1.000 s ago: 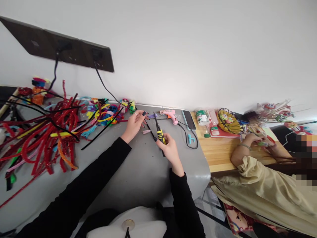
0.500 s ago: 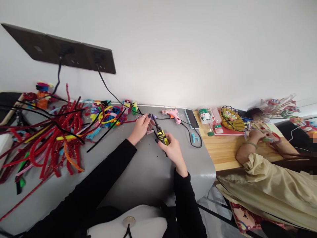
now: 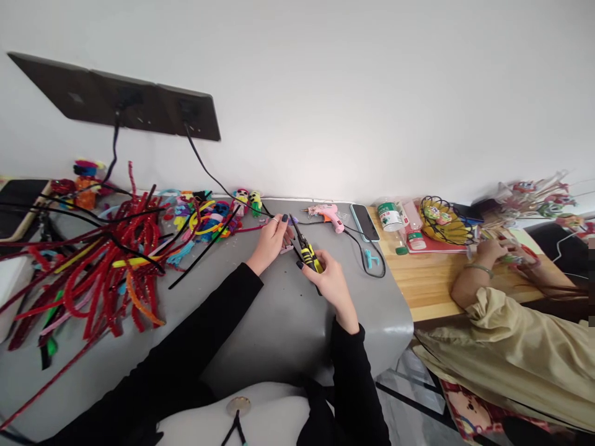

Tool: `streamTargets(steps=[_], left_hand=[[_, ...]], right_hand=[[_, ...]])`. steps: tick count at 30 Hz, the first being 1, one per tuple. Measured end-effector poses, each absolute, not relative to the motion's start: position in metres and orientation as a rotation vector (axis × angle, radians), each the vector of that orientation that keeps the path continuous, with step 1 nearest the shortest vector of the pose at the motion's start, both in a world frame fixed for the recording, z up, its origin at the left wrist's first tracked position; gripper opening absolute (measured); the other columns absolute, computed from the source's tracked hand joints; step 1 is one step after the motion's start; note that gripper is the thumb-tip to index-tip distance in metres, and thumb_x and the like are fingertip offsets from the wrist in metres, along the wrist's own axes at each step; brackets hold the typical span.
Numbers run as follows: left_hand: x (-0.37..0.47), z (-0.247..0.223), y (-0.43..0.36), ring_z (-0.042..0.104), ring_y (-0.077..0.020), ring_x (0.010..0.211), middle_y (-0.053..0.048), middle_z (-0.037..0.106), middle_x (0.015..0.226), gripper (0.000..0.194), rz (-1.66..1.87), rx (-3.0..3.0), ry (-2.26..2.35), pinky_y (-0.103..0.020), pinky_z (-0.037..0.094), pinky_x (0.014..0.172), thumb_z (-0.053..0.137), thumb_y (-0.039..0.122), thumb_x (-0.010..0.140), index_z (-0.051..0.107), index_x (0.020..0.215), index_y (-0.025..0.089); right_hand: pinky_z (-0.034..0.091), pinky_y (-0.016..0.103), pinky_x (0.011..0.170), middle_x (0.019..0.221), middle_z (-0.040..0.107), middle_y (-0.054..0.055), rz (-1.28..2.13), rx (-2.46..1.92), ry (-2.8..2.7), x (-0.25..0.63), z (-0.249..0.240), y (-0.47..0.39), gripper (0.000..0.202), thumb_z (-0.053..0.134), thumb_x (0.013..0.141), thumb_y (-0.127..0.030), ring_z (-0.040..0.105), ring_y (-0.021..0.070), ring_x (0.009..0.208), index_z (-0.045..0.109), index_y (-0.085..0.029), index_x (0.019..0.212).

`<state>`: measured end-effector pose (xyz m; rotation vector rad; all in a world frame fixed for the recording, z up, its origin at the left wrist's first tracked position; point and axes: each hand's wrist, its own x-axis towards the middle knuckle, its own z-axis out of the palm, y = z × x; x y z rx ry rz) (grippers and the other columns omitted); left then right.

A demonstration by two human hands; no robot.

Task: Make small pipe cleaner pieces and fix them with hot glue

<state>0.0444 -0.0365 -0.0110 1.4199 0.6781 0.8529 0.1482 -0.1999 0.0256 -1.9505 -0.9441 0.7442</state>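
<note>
Near the middle of the grey tabletop [image 3: 260,322], the right hand [image 3: 333,279] is wrapped around the handles of yellow-and-black pliers [image 3: 308,255], whose nose points toward 11 o'clock; palm and fingers cover the lower grips. At its 10 o'clock, the left hand [image 3: 270,243] has its fingertips bunched, and the view does not settle whether they grasp anything. A thin dark strip [image 3: 294,246] runs close beside the pliers, too small to make out properly. One pale pink piece [image 3: 286,249] lies partly covered by the left hand. From the pliers, a pink glue gun [image 3: 336,225] lies toward 1 o'clock, its nozzle end indistinct, and a phone [image 3: 365,222] toward 2. Toward 9 o'clock, red pipe cleaners [image 3: 139,238] tangle, some running out of frame. Toward 3 o'clock, a co-worker's khaki sleeve [image 3: 504,316] shows; what those hands hold is blurred.
</note>
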Motion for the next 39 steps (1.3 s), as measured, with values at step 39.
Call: streamTargets(steps=[39], left_hand=[[0.045, -0.008, -0.033, 0.057, -0.0126, 0.048, 0.000, 0.065, 0.066, 0.045, 0.968, 1.204, 0.723, -0.021, 0.041, 0.042, 0.060, 0.065, 0.100, 0.061, 0.092, 0.021]], right_hand=[[0.040, 0.027, 0.063, 0.075, 0.061, -0.001, 0.725, -1.780, -0.719, 0.144, 0.033, -0.205, 0.032, 0.068, 0.078, -0.049, 0.049, 0.0142, 0.066, 0.062, -0.021, 0.092]])
